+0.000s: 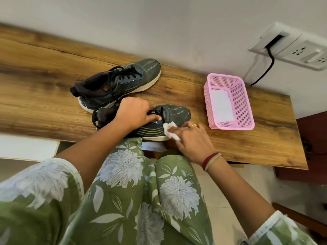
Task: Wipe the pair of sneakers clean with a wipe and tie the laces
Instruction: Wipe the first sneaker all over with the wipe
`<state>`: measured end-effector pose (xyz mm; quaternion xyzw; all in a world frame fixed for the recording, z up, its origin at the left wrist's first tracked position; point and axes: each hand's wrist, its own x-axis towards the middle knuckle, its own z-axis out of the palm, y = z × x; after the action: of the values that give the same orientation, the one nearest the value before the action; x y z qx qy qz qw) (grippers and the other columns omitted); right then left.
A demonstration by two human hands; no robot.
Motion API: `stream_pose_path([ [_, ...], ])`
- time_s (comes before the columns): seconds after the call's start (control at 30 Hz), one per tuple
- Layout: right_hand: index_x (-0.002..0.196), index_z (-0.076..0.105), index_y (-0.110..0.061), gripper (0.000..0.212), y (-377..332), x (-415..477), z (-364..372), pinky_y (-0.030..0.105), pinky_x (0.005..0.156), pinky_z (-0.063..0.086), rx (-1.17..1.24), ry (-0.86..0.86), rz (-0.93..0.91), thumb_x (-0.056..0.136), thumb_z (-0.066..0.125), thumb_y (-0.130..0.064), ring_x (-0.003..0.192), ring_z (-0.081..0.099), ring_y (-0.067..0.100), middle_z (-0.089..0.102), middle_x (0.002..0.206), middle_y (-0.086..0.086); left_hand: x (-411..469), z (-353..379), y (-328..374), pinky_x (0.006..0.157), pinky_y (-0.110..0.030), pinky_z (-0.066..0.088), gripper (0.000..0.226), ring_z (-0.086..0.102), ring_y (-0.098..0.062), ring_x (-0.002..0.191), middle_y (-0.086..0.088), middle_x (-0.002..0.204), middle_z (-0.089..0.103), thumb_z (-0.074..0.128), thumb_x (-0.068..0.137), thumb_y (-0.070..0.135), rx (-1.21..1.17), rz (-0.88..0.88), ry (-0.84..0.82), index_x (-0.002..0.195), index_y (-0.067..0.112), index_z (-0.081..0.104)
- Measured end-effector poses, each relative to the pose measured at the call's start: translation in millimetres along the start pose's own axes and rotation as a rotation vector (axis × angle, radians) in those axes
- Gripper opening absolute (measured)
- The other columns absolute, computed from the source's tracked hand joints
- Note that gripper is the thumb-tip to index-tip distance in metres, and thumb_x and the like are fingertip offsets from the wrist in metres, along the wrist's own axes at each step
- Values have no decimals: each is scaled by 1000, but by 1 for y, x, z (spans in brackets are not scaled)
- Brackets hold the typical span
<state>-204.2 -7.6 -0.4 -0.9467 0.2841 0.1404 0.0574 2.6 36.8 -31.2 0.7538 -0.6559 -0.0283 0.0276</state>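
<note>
At the near edge of the wooden tabletop [53,76], I see the near sneaker [177,114] lying with its toe to the right and its sole edge along the table's front. The left hand [136,112] sits on top of it, fingers curled down over the tongue and laces, gripping the shoe. It covers most of the lacing, so I cannot tell how the laces are done there. The right hand [191,138] has its fingers laid fairly straight, pressing a white wipe [169,128] flat against the shoe's side just above the pale sole. The thumb is hidden beneath the hand, and most of the wipe is covered, with only its two ends showing. A yellow ring [193,125] and red and gold bangles [211,160] are on that hand and wrist. The far sneaker [120,84] rests just behind, toward the wall, its black laces [113,87] hanging loose over its side. Its heel is partly in shadow. To the right, well apart from the shoes, stands a pink mesh basket [244,106] with something flat and white [222,106] at the bottom, too blurred through the mesh to name. On the wall above, a socket plate [292,46] is cut off by the frame edge, with a black cable [265,68] dropping from it behind the table.
</note>
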Motion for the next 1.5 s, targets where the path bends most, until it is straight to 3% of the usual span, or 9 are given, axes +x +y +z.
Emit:
stream_pose_path([
  [0.37,137,42,-31,40,-20,-3,1,36,87,29,28,-11,64,98,34,-38,118,39,17,46,141,-13,-2,-1,0,57,-26,34,61,64,-23,81,-2,82,68,40,82,74,19,-4,9,108,27,69],
  [0.53,132,49,-35,37,-20,-10,-7,35,89,29,152,-62,-8,99,33,-41,112,42,14,60,124,-5,-2,-1,1,56,-26,34,60,64,-23,81,-3,82,68,41,82,74,11,-2,22,107,27,70],
  [0.67,127,58,-17,33,11,-17,-18,28,99,33,516,325,220,96,47,-20,118,49,21,60,126,6,-2,-1,-1,54,-25,32,61,64,-22,79,-2,78,67,40,82,74,22,-8,10,106,26,69],
  [0.73,129,55,-9,37,9,-12,-11,32,106,29,426,445,238,91,53,-13,124,47,26,57,130,10,-3,-2,-1,54,-25,31,61,64,-22,78,-2,78,66,39,82,74,27,-6,12,106,27,69],
  [0.87,128,55,-4,49,2,5,20,46,111,18,-25,265,80,80,63,-12,129,44,32,55,132,14,-3,-2,1,57,-26,36,61,64,-22,80,-2,81,67,40,82,74,28,-7,15,108,27,69],
  [1.03,127,54,0,48,5,-5,40,48,113,14,-260,179,-102,87,37,-20,129,45,32,54,132,16,-3,-1,0,57,-26,37,62,64,-22,80,-2,82,68,40,82,74,30,-8,18,109,27,68],
  [1.13,126,55,0,47,12,-7,39,41,109,26,-313,158,-212,88,34,-18,121,53,30,59,127,16,-2,0,0,57,-26,36,63,64,-23,80,-3,83,68,39,82,75,39,-4,24,111,27,68],
  [1.33,126,56,-1,50,14,6,38,40,111,19,-335,121,-171,84,35,-19,122,53,28,57,129,16,-3,1,1,55,-26,34,61,65,-24,79,-3,80,68,40,82,74,33,-24,25,103,26,70],
  [1.5,132,49,0,51,40,5,35,43,112,18,-406,125,-386,89,29,-17,127,48,31,50,136,18,-3,-1,0,55,-25,32,61,65,-24,79,-4,80,68,40,82,74,31,-10,34,106,26,70],
])
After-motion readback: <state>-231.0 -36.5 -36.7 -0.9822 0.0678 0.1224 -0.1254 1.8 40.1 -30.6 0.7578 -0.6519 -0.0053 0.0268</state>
